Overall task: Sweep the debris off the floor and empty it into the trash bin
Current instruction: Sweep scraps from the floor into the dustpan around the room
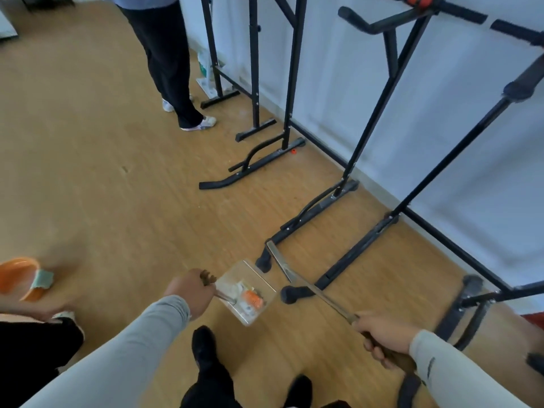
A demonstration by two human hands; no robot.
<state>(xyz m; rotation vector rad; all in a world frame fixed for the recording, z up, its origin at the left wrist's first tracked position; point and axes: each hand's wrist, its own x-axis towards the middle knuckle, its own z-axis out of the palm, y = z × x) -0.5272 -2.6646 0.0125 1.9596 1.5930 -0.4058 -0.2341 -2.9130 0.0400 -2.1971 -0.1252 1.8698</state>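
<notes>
Wooden flooring fills most of the frame as a person in grey sleeves works beside black exercise frames along a pale wall. Fingers of the left hand curl round the brown handle of a clear dustpan, which hangs just above the boards; inside it lie orange and white scraps of debris, too blurred to identify. The right hand grips the wooden handle of a long, thin metal-looking sweeper, whose far end reaches a frame's rubber foot; its head is hard to make out. A bystander's legs stand at top, cut off at the waist. An orange basin is cropped by the left edge.
</notes>
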